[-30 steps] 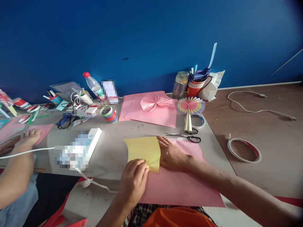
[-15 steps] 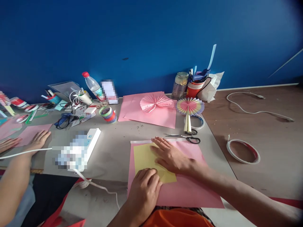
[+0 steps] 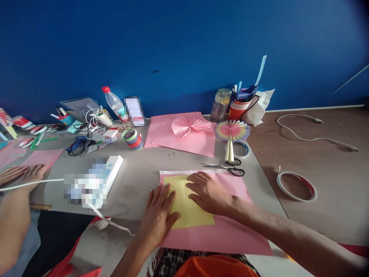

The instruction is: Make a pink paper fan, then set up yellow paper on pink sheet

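A sheet of yellow paper (image 3: 190,215) lies flat on a larger pink sheet (image 3: 225,240) in front of me. My left hand (image 3: 161,209) rests with spread fingers over the yellow sheet's left edge. On its upper right part lies my right hand (image 3: 209,192), fingers apart and slightly bent. A white strip (image 3: 175,172) runs along the pink sheet's top edge. Just beyond that edge are scissors (image 3: 227,167) with black handles. Behind them lies a small pleated paper fan (image 3: 232,130) with a yellow handle, partly over a roll of tape (image 3: 243,149).
A pink pleated fan (image 3: 191,125) lies on pink sheets (image 3: 184,144) at the back. To the left are a power strip (image 3: 113,173), stacked tape rolls (image 3: 132,139) and a co-worker's hands (image 3: 36,175). A white tape roll (image 3: 298,186) and cable (image 3: 305,134) lie right.
The yellow sheet has gone from raised and curled to flat on the pink sheet. My left hand has let go of its corner and moved to its left edge, fingers spreading.
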### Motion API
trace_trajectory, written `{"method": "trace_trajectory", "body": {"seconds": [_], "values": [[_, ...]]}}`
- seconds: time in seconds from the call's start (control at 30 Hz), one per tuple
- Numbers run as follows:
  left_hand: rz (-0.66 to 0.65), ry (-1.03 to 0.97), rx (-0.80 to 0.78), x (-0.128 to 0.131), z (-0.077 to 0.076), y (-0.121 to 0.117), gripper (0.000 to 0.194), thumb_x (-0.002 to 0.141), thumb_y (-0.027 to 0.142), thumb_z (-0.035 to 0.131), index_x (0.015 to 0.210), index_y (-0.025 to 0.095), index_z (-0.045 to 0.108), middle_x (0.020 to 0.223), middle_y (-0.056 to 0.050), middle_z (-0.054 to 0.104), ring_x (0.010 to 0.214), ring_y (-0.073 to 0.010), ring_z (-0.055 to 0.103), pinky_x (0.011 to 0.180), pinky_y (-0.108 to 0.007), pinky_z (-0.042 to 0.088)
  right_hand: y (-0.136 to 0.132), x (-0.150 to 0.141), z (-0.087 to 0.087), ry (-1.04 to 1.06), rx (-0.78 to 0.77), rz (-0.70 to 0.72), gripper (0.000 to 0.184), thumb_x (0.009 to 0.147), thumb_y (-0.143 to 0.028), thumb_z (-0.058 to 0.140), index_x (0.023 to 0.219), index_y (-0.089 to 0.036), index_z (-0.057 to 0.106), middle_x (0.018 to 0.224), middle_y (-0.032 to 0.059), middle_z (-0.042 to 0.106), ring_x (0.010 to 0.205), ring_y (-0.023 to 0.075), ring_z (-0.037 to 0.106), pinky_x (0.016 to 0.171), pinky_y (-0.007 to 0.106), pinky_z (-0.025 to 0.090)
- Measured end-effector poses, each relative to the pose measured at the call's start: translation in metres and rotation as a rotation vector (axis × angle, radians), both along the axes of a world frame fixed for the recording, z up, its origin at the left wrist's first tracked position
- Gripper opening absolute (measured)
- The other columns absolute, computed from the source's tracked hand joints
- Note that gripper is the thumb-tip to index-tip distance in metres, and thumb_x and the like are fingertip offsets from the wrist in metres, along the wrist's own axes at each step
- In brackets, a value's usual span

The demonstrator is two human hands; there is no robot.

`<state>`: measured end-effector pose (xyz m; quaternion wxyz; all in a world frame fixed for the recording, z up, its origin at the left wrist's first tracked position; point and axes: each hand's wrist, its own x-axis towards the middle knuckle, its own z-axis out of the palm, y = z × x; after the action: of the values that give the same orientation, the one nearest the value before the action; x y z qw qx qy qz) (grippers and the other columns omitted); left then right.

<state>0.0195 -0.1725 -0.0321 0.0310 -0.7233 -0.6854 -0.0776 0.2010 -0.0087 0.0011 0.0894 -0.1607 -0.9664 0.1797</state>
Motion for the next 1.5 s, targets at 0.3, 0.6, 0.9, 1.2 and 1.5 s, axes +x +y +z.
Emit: {"method": "trace_trajectory", "body": {"seconds": [0.3, 0.6, 0.9, 1.2, 1.5], "values": [[-0.034, 0.044, -0.034, -0.008, 0.004, -0.004, 0.055, 0.091, 0.044, 0.046, 0.141, 0.023, 0.041, 0.151, -0.011, 0.034, 0.139, -0.0319, 0.031, 0.109, -0.051, 0.034, -0.008, 0.026, -0.022, -0.038, 0.101, -0.221, 0.060, 0.085, -0.039, 0.056, 0.135, -0.008, 0.045, 0.146, 0.0250, 0.035, 0.135, 0.0389, 0.032, 0.106, 0.057, 0.032], [-0.096, 0.059, -0.020, -0.025, 0.001, -0.019, 0.062, 0.091, 0.045, 0.046, 0.147, 0.028, 0.028, 0.153, -0.007, 0.032, 0.139, -0.0284, 0.032, 0.110, -0.046, 0.034, 0.029, 0.093, -0.027, 0.119, 0.199, -0.445, 0.035, 0.091, -0.023, 0.039, 0.116, -0.018, 0.063, 0.118, 0.0143, 0.062, 0.115, 0.0293, 0.052, 0.095, 0.049, 0.044], [-0.140, 0.065, -0.017, -0.036, -0.004, -0.021, 0.065, 0.089, 0.052, 0.046, 0.147, 0.028, 0.029, 0.154, -0.007, 0.030, 0.139, -0.0296, 0.031, 0.112, -0.045, 0.031, 0.091, 0.120, -0.033, -0.014, 0.250, -0.403, 0.031, 0.089, -0.019, 0.042, 0.111, -0.015, 0.064, 0.112, 0.0106, 0.066, 0.104, 0.0252, 0.055, 0.091, 0.040, 0.044], [-0.142, 0.080, -0.059, -0.030, 0.000, -0.008, 0.061, 0.090, 0.050, 0.044, 0.145, 0.025, 0.033, 0.154, -0.009, 0.029, 0.140, -0.0312, 0.029, 0.112, -0.050, 0.028, 0.108, 0.155, -0.031, -0.172, 0.429, -0.505, 0.026, 0.088, -0.022, 0.047, 0.105, -0.017, 0.065, 0.103, 0.0099, 0.069, 0.094, 0.0255, 0.057, 0.081, 0.039, 0.040], [-0.140, 0.076, -0.040, -0.011, -0.004, 0.011, 0.060, 0.092, 0.053, 0.038, 0.144, 0.024, 0.035, 0.152, -0.011, 0.031, 0.141, -0.0321, 0.024, 0.112, -0.056, 0.020, 0.109, 0.161, -0.005, -0.108, 0.547, -0.594, 0.021, 0.087, -0.017, 0.047, 0.092, -0.016, 0.067, 0.099, 0.0152, 0.068, 0.091, 0.0264, 0.060, 0.077, 0.039, 0.038]]}}
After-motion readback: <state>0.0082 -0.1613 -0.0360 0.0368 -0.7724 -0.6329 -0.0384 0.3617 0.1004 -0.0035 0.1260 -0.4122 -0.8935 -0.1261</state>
